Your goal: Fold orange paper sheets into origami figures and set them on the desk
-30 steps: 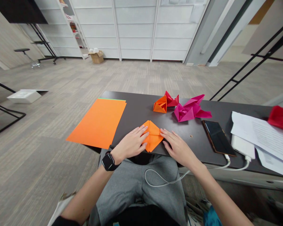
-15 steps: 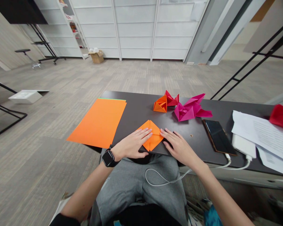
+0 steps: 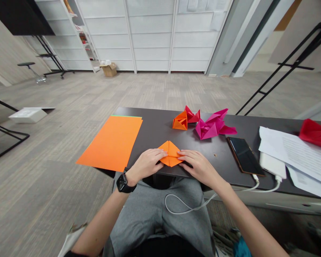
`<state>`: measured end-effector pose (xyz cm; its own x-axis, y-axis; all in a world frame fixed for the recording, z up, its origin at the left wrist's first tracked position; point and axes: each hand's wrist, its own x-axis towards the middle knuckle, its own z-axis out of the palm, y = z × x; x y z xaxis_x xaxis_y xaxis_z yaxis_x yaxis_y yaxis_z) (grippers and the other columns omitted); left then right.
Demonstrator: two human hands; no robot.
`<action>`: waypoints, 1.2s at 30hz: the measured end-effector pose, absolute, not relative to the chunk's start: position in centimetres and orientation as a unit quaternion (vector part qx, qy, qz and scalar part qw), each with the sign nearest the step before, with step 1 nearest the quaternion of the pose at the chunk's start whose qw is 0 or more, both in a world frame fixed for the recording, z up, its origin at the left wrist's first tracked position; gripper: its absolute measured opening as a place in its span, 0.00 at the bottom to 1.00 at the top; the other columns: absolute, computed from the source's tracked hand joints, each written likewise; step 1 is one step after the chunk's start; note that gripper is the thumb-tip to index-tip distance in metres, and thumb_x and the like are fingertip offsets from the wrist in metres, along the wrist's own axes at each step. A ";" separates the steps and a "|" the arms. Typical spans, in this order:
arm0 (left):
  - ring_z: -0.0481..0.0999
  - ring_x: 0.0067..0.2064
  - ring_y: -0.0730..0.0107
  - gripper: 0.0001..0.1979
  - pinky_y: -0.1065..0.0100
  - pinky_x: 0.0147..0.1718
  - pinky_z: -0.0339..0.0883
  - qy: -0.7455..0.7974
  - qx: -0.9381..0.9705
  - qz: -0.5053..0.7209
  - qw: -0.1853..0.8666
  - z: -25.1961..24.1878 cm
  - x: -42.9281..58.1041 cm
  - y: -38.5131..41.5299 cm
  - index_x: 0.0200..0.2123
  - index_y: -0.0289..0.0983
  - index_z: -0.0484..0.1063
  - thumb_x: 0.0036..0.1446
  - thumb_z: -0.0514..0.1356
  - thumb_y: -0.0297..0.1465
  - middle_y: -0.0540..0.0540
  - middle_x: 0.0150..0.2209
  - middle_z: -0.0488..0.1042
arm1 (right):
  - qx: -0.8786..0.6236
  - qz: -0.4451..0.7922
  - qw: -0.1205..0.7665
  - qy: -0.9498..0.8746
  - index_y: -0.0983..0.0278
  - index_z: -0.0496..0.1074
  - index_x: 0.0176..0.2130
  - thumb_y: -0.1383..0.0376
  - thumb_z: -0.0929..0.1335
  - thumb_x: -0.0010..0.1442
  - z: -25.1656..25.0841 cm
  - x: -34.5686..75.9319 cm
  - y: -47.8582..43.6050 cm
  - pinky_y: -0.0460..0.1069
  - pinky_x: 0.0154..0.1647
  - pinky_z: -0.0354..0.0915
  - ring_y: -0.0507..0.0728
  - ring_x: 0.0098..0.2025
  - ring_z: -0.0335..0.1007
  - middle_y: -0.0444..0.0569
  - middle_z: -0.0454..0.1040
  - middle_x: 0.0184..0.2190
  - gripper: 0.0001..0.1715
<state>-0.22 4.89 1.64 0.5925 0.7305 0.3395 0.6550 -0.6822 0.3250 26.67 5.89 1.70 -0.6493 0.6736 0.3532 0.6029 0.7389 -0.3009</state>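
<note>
A small folded piece of orange origami paper (image 3: 170,151), diamond-shaped with crossing creases, is at the near edge of the dark table. My left hand (image 3: 149,162) grips its left corner, fingers on top and thumb toward the near side. On the opposite corner, my right hand (image 3: 198,164) holds the paper between fingers and thumb. The fingertips cover both side corners. Beyond it sit an orange folded paper piece (image 3: 180,121), a red folded piece (image 3: 193,116) and a magenta one (image 3: 215,125).
Orange sheets (image 3: 113,142) lie at the table's left, overhanging its edge. To the right are a phone (image 3: 244,155), a white power bank (image 3: 272,165), printed papers (image 3: 296,150) and a red folded paper (image 3: 315,134). A white cable (image 3: 176,212) loops over my lap.
My left hand has drawn back from the paper's middle to its left corner. Both hands now grip the side corners, where before they lay flatter. The view has shifted slightly.
</note>
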 end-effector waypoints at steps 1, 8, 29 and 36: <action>0.76 0.56 0.61 0.16 0.58 0.57 0.69 0.388 0.888 0.232 0.084 1.6 -0.2 4.9 0.52 0.37 0.73 0.60 0.60 0.25 0.43 0.53 0.78 | -0.360 0.083 0.235 -0.899 0.61 0.77 0.46 0.68 0.66 0.64 1.6 26.6 5.9 0.61 0.56 0.70 0.61 0.55 0.73 0.53 0.78 0.52 0.12; 0.72 0.59 0.61 0.13 0.55 0.61 0.67 0.373 0.886 0.266 0.076 1.0 -0.9 4.5 0.46 0.39 0.76 0.58 0.60 0.24 0.44 0.55 0.76 | -0.369 0.107 0.266 -0.884 0.60 0.77 0.42 0.73 0.63 0.62 0.7 26.6 5.8 0.60 0.54 0.71 0.60 0.53 0.75 0.52 0.79 0.51 0.15; 0.66 0.63 0.47 0.29 0.45 0.66 0.52 0.319 0.931 0.168 0.063 2.4 -0.1 0.6 0.57 0.36 0.68 0.57 0.62 0.45 0.39 0.57 0.73 | -0.366 0.056 0.150 -0.917 0.62 0.75 0.52 0.55 0.70 0.61 3.4 26.9 2.3 0.69 0.68 0.53 0.67 0.66 0.61 0.53 0.74 0.59 0.22; 0.70 0.61 0.54 0.26 0.50 0.62 0.63 0.328 0.931 0.153 0.045 1.5 0.8 0.8 0.62 0.39 0.64 0.61 0.61 0.30 0.38 0.60 0.69 | -0.382 0.041 0.161 -0.909 0.63 0.71 0.58 0.56 0.68 0.63 3.8 26.9 3.1 0.68 0.67 0.56 0.67 0.65 0.63 0.59 0.67 0.63 0.26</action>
<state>0.82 0.82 1.49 0.7386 0.6240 0.2552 0.5968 -0.7812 0.1830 26.87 3.14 3.79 -0.6559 0.7083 0.2609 0.6818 0.7042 -0.1981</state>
